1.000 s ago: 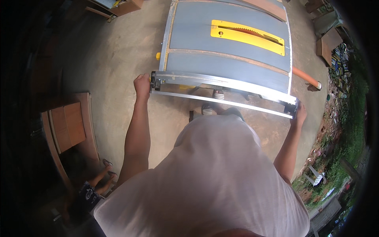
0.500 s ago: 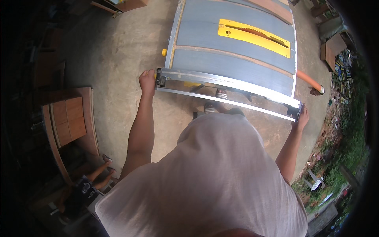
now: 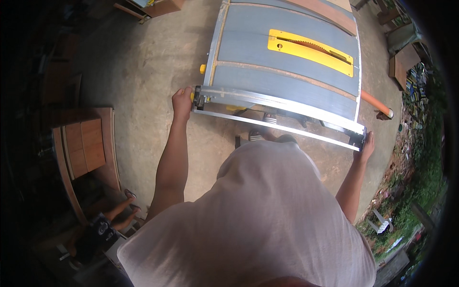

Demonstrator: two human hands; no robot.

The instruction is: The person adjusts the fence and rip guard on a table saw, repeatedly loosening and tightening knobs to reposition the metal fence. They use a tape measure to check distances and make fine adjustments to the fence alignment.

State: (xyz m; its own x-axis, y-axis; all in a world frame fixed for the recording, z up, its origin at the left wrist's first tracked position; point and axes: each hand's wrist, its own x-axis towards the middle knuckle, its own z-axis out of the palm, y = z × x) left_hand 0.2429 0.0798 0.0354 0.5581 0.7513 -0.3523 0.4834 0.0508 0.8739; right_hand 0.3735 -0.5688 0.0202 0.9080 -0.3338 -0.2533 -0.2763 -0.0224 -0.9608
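Note:
A table saw [image 3: 239,45] with a grey top stands in front of me, its toothed blade [image 3: 313,45] showing through a yellow insert plate [image 3: 287,50]. Across the near edge of its top lies a long silver rip fence [image 3: 282,107], with a thin lower rail parallel to it. My left hand [image 3: 182,103] is closed around the fence's left end, beside a black and yellow fitting. At the opposite end, my right hand [image 3: 367,147] grips the black end bracket; its fingers are partly hidden behind it.
A reddish board [image 3: 330,16] lies on the far part of the saw top. An orange pipe [image 3: 377,104] sticks out at the right. Wooden cabinet [image 3: 86,146] stands at left, with a seated person [image 3: 103,227] below it. Plants and debris border the concrete floor on the right.
The whole view has shifted slightly, so saw and fence appear a little lower and farther right. Both hands keep their hold on the fence ends.

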